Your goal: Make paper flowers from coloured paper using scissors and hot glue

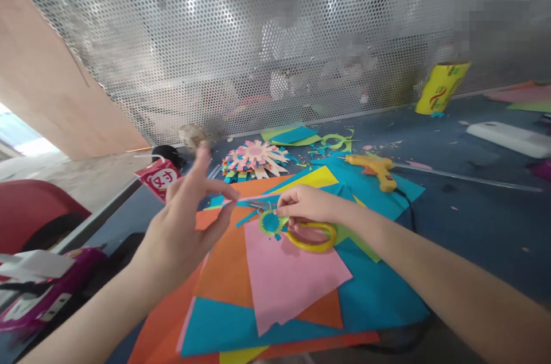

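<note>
My right hand is closed round yellow-handled scissors, whose blades point left over a small green and blue paper ring. My left hand is raised above the paper stack with its fingers spread; thumb and forefinger nearly meet by a thin blue paper strip. Under both hands lies a stack of coloured sheets: pink, orange, teal and yellow.
A layered paper flower lies behind the stack. A yellow glue gun rests to the right, with its cord trailing. A perforated metal screen closes the back. Red carton at left, yellow packet and white device at right.
</note>
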Motion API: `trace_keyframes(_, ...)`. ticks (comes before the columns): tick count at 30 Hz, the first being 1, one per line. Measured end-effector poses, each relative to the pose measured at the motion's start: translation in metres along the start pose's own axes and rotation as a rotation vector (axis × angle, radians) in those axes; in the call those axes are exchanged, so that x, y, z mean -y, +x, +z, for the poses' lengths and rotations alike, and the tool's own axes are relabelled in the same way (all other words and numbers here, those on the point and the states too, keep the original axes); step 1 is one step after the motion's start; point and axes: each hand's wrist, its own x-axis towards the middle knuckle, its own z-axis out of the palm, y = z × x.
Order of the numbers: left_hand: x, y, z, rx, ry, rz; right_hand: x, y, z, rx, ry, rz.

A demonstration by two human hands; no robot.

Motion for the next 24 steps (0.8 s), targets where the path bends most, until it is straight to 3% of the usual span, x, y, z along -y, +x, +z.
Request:
trace_keyframes(3, -0.004, 0.039, 0.021, 0.040, 0.056, 0.161, 0.004, -0.002, 0.000, -0.004, -0.032, -0.012)
trace_keyframes(6, -0.004, 0.077, 0.061, 0.295, 0.024, 0.126, 0.006, -0.003, 0.001, 0.004, -0.048, -0.007)
trace_keyframes(10, 0.000, 0.128, 0.114, 0.413, 0.030, 0.124, 0.007, -0.002, 0.003, 0.001, -0.046, 0.001)
trace_keyframes(14, 0.007, 0.166, 0.155, 0.424, 0.095, 0.070, 0.007, -0.003, 0.004, 0.000, -0.047, 0.005)
trace_keyframes(19, 0.019, 0.184, 0.186, 0.470, 0.100, 0.072, 0.003, 0.002, 0.004, 0.012, -0.046, -0.004)
trace_keyframes(24, 0.025, 0.182, 0.192, 0.483, -0.005, 0.048, 0.002, 0.002, 0.003, 0.019, -0.017, -0.004)
